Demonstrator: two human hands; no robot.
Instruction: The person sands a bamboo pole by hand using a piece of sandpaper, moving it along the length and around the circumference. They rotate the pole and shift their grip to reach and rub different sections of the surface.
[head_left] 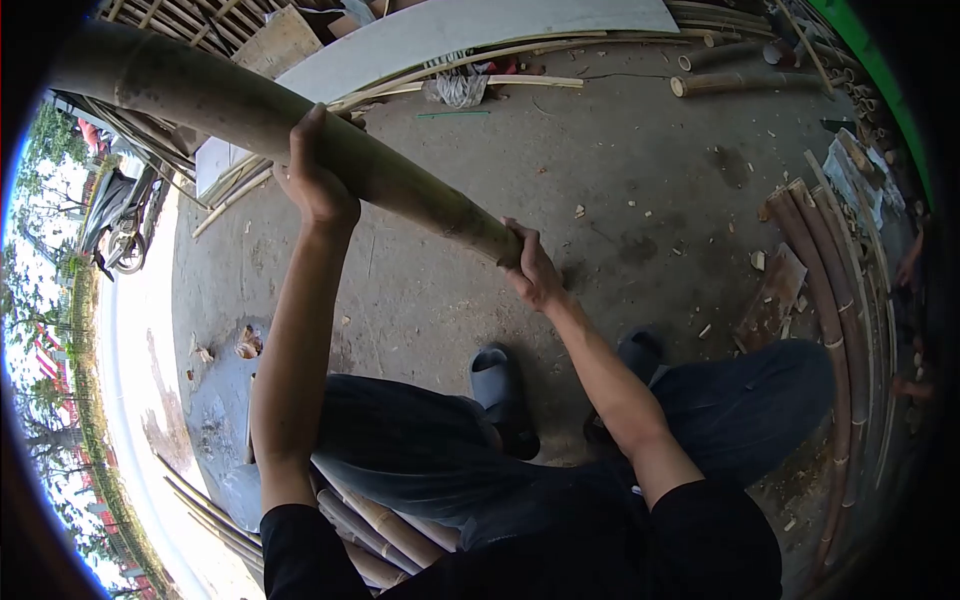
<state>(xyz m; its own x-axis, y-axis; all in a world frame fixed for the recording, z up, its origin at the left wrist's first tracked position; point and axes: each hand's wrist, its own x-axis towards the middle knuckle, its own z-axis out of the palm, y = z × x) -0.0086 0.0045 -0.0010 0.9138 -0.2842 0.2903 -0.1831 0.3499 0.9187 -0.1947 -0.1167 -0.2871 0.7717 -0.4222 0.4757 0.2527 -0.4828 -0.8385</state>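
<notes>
A thick bamboo pole [240,105] runs slantwise across the head view, from the upper left down to the middle. Its surface is greenish brown with visible nodes. My left hand [316,185] grips it from below near its middle, the thumb lying over the side. At the lower end my right hand [533,268] is wrapped round the tip, so the cut end is partly hidden. The pole is held above the concrete floor, and its far end passes out of view at the upper left.
Bamboo poles [835,330] lie along the right, beside a brown board [775,295]. Cut bamboo pieces [740,83] rest at the back right. A long white panel [480,40] lies at the back. More poles [390,530] are by my left leg. A motorbike [125,215] stands outside left.
</notes>
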